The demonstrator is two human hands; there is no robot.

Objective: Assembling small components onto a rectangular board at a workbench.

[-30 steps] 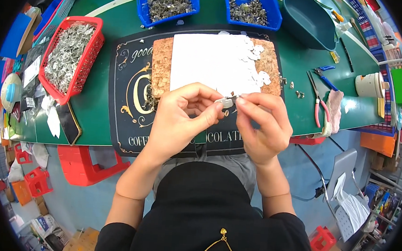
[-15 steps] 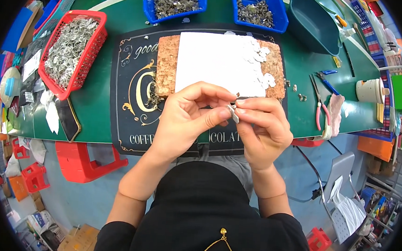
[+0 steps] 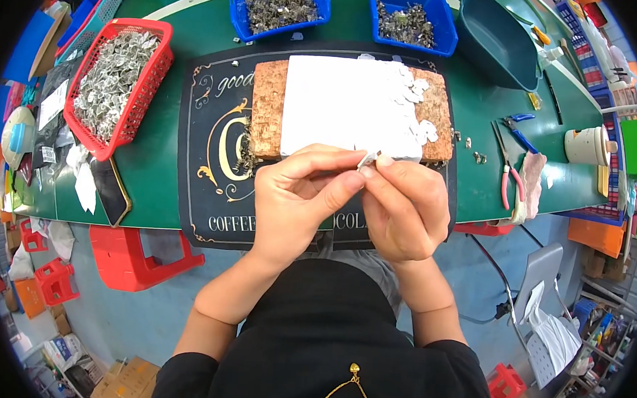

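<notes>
- The left hand (image 3: 293,201) pinches a small, flat, silvery-grey piece (image 3: 367,160) between thumb and forefinger, its grip narrow.
- The right hand (image 3: 409,208) closes in from the other side, thumb and forefinger drawn together at the piece; whether it grips a separate part there (the fingertips hide much) I cannot tell.
- The piece is raised just in front of the near edge of a thick, white, rectangular block (image 3: 346,102), roughly midway between the two hands.
- Its long axis seems to slant, the upper end pointing away from the person and to the right, the lower end toward the left thumb; finer detail is too small to read.
- The white block rests on a brown, speckled, cork-like slab (image 3: 268,108), with thin white flakes (image 3: 428,131) along its right side.
- Under the slab lies a black, printed mat (image 3: 209,145) on the green surface (image 3: 485,100).
- To the left, a red, slotted plastic basket (image 3: 150,90) holds a heap of silvery-grey pieces (image 3: 114,77).
- To the right lie long-nosed pliers with pink handles (image 3: 506,187) and blue-handled cutters (image 3: 521,135).
</notes>
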